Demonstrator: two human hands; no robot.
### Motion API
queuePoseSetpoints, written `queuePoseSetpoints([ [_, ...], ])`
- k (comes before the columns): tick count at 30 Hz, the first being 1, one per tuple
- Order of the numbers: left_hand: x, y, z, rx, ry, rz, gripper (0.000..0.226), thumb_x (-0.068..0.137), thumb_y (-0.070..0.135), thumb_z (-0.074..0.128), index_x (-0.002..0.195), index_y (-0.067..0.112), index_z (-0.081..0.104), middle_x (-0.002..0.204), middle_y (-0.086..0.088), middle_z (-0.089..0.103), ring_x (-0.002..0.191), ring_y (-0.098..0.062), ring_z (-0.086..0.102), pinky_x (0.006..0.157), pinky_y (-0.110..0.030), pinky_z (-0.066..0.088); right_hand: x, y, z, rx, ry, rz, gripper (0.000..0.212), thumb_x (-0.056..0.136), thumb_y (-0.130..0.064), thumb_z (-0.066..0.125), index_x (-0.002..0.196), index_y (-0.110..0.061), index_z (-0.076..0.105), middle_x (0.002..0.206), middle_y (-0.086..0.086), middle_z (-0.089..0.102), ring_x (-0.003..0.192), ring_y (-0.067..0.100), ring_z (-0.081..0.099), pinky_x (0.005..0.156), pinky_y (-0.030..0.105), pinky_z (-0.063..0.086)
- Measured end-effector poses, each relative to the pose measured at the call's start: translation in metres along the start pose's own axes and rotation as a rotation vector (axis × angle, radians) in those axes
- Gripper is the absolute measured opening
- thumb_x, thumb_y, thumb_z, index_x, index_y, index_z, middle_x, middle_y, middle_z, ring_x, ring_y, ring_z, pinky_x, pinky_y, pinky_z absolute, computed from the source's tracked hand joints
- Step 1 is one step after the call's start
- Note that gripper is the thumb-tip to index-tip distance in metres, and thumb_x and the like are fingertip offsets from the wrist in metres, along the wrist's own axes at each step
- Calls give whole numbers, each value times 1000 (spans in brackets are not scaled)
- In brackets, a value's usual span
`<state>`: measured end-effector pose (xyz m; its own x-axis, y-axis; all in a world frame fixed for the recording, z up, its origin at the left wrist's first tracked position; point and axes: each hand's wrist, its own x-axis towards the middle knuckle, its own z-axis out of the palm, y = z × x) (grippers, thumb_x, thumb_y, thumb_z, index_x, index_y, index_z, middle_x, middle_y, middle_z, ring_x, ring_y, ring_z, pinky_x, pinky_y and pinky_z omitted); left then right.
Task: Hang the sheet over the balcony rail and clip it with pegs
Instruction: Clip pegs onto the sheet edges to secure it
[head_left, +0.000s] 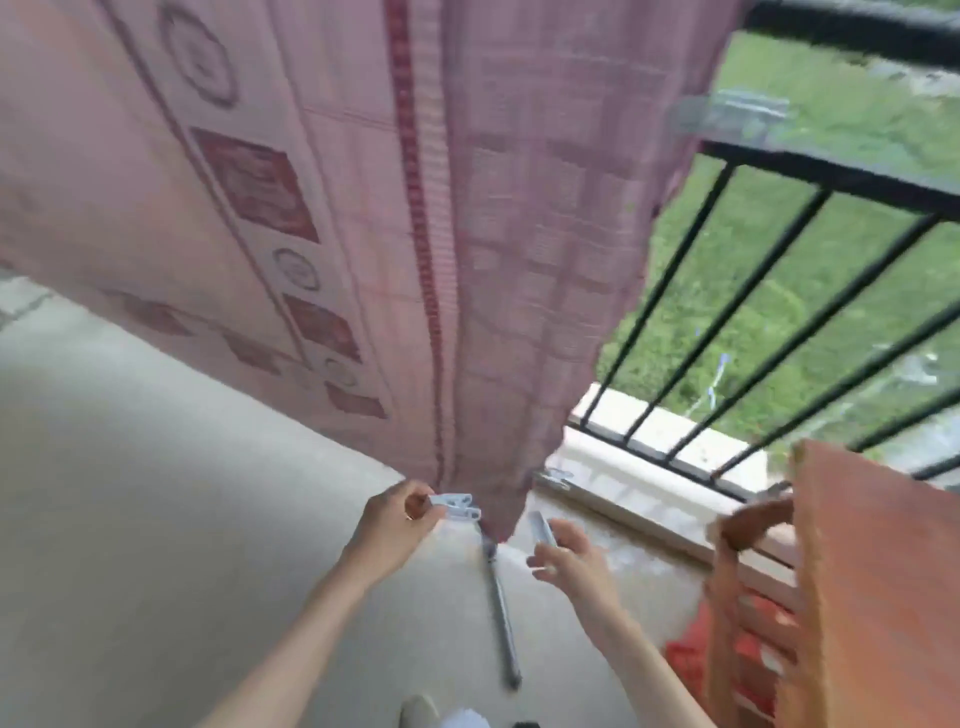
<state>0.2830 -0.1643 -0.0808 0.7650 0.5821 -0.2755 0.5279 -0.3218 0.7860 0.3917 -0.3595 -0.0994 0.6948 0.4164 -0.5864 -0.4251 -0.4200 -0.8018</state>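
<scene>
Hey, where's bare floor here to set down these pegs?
Bare floor lies left of the metal rod, below the hanging sheet. A narrower strip runs between rod and ledge. It is crowded right, by the wooden furniture.

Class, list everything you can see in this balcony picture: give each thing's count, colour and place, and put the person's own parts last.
Patterned pink cotton sheet: one, pink with dark red squares and rings, hanging from above down to the floor.
Black metal balcony rail: one, black, right, grass behind it.
Pale blue plastic pegs: two; one held by the left hand, one by the right hand.
Peg-like clip: one, pale, on the ledge below the rail.
Grey metal rod: one, lying on the floor between the arms.
Reddish-brown wooden slatted furniture: one, right edge.
Left hand: pinches a peg at the sheet's bottom edge.
Right hand: holds a peg.
</scene>
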Motion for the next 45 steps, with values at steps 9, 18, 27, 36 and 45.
queuePoseSetpoints([
  [9, -8, -131, -200, -359, 444, -305, 17, 76, 20, 69, 66, 28, 58, 48, 21, 60, 51, 0, 52, 53, -13, 39, 48, -121, 257, -276, -547, -158, 22, 79, -20, 69, 94, -11, 55, 53, 1, 48, 41, 8, 41, 40, 19, 31],
  [18, 64, -197, -367, -502, 560, -320, 30, 60, 50, 62, 69, 22, 64, 53, 11, 61, 52, -6, 49, 60, -27, 41, 106, -205, 480, -491, -796, -320, 9, 84, -28, 67, 79, -20, 68, 49, -8, 40, 45, 10, 32, 46, 23, 25],
  [27, 111, -272, -549, -645, 773, -388, 12, 88, 16, 58, 85, 9, 67, 71, -3, 62, 67, -13, 56, 62, -17, 45, 150, -305, 717, -694, -1144, -317, 24, 85, -23, 67, 100, -5, 67, 70, 1, 56, 46, 11, 33, 46, 19, 26],
  [36, 145, -414, -743, -850, 999, -392, 13, 88, 20, 57, 89, 9, 65, 87, -8, 68, 78, -16, 60, 62, -16, 47, 149, -332, 985, -831, -1283, -363, 31, 84, -19, 66, 96, 9, 57, 55, -9, 32, 44, 6, 26, 44, 16, 25],
  [45, 176, -514, -949, -815, 877, -317, 10, 87, 17, 59, 93, 10, 63, 82, -2, 61, 76, -15, 53, 67, -24, 42, 151, -413, 1204, -638, -1152, -424, 5, 84, -18, 66, 81, -14, 68, 65, 2, 41, 46, 10, 29, 44, 20, 24],
])
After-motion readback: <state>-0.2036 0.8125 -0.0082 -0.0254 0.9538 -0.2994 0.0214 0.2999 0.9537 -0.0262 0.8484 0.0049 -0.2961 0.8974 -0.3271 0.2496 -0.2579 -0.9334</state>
